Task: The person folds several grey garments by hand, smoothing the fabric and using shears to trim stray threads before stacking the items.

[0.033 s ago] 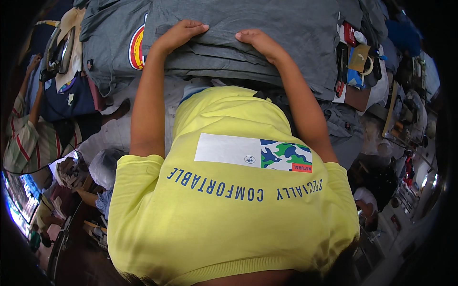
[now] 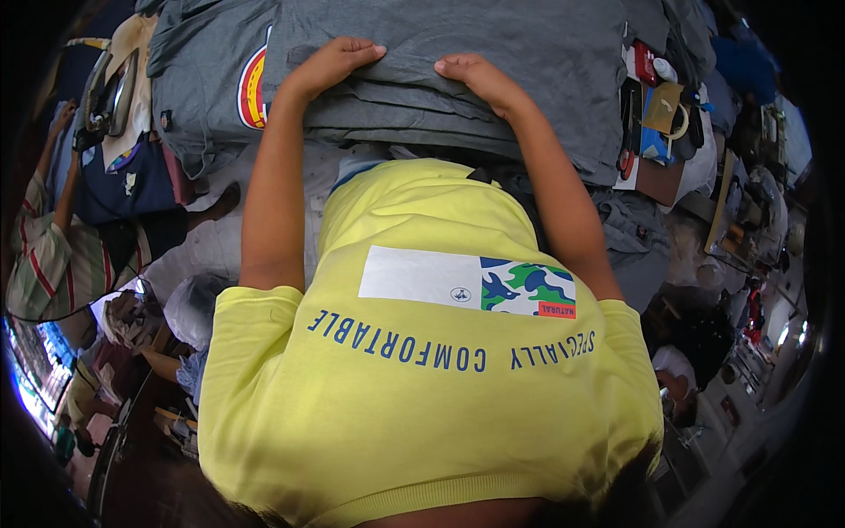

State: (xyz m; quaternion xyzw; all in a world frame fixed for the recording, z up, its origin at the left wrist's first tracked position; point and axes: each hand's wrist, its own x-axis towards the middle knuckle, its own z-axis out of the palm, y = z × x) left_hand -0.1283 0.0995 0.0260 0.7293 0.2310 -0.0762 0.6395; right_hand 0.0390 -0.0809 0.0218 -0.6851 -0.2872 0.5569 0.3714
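Grey T-shirts (image 2: 396, 101) lie in a layered stack in front of me, with folds along the near side. My left hand (image 2: 333, 63) is closed, its thumb and fingers pinching the top grey shirt (image 2: 407, 55). Across a short gap, my right hand (image 2: 482, 81) pinches the same cloth, thumb pointing inward. The fingertips of both hands are partly hidden by the hands and the fabric. Left of my left wrist, a round red and yellow print (image 2: 253, 88) shows on a grey shirt.
At right stands a box of small items (image 2: 660, 110), including scissors (image 2: 627, 158) and a tape roll (image 2: 678, 123). An iron (image 2: 123, 101) rests on a board at far left, beside a person in a striped shirt (image 2: 53, 255). More grey cloth (image 2: 629, 224) lies right.
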